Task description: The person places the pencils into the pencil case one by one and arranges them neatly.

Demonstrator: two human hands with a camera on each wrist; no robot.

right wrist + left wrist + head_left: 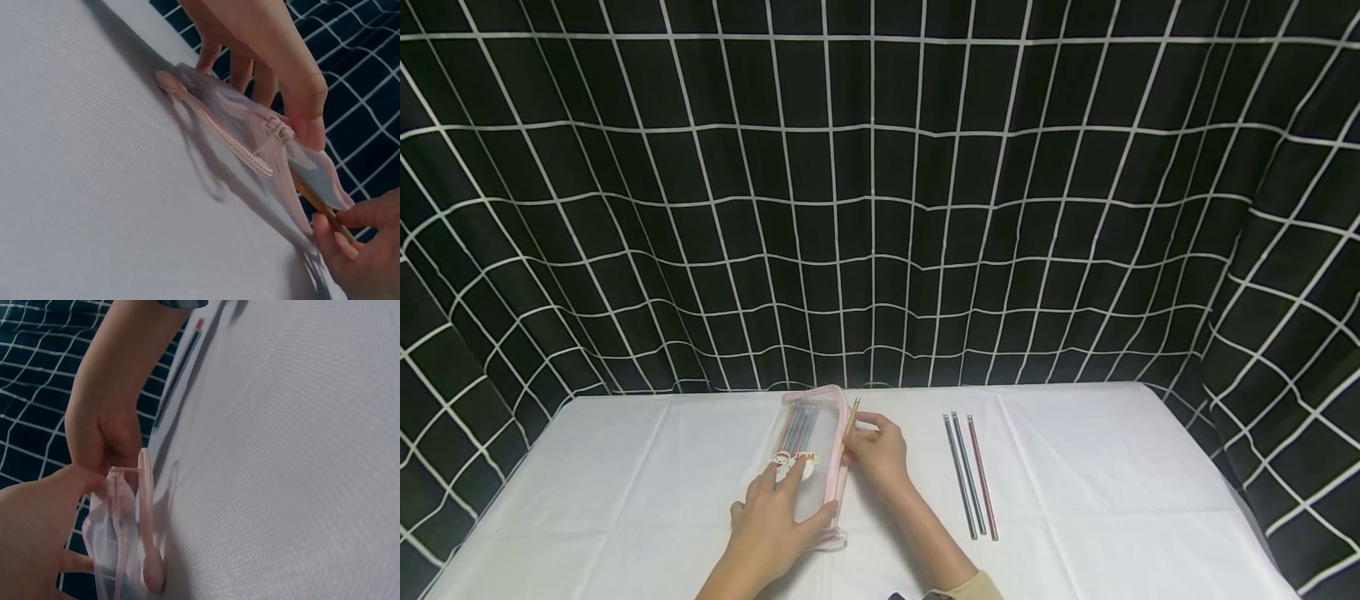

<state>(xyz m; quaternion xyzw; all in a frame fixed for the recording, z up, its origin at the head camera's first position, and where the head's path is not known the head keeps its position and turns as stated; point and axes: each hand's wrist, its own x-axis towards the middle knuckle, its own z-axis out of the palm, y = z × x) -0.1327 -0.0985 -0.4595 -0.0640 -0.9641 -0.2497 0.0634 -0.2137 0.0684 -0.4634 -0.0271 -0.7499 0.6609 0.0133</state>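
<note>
A clear pencil case with pink trim lies on the white cloth, with several pencils showing through its side. My left hand grips its near part, fingers spread over the printed face and thumb at the zipper edge. At the right side of the case, my right hand pinches a yellow pencil between thumb and fingers. In the right wrist view, that pencil runs into the open zipper mouth, partly hidden by the case wall. The pink zipper pull hangs from the slider near my left thumb.
Three pencils lie side by side to the right of my right forearm: a greenish one, a dark bluish one and a red one. Behind the white table hangs a black curtain with a white grid.
</note>
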